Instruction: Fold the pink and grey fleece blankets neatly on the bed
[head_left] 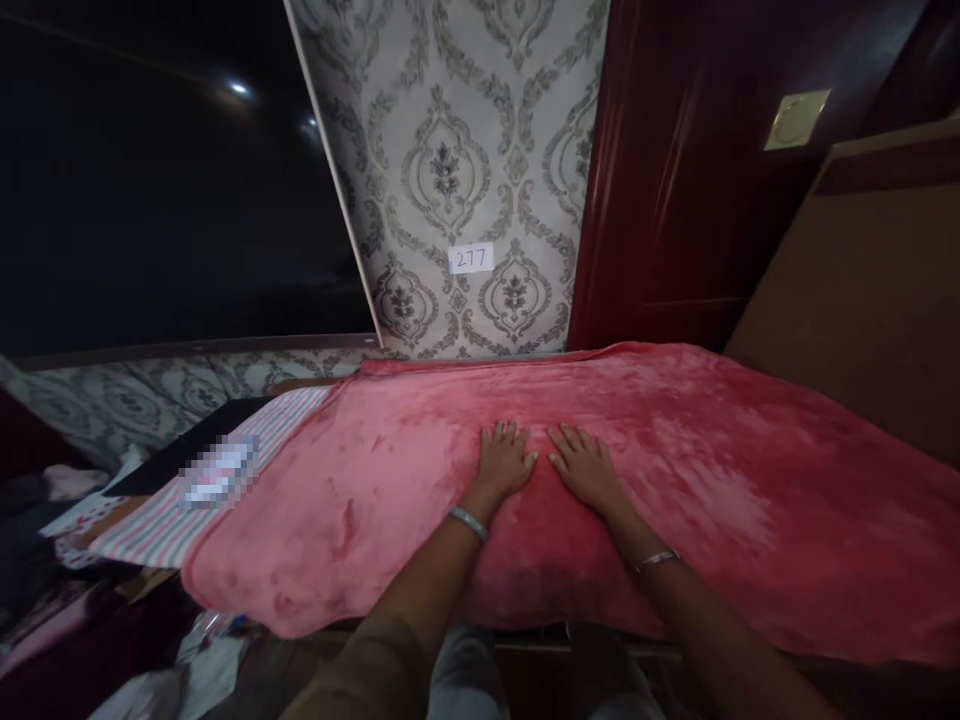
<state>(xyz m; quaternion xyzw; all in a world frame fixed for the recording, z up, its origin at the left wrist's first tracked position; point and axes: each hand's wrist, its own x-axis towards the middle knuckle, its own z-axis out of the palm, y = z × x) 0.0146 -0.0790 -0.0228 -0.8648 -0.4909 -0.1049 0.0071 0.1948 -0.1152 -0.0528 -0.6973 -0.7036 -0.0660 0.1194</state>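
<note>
A plush red-pink blanket (405,520) lies spread over a low surface in front of me, its near edge hanging down. My left hand (505,460) rests palm down on it near the middle, fingers stretched out. Just to the right, my right hand (583,465) also presses flat on the blanket with its fingers spread. A small gap separates the two hands. Each wrist wears a bracelet. Lighter and darker patches show in the blanket's pile.
A striped cloth (161,530) sticks out at the left, with a blurred-out item (220,472) on it. Above it hangs a large black television (180,180). A cardboard box (870,280) leans at the right, by a dark red door (675,180). Clothes (82,640) are piled at lower left.
</note>
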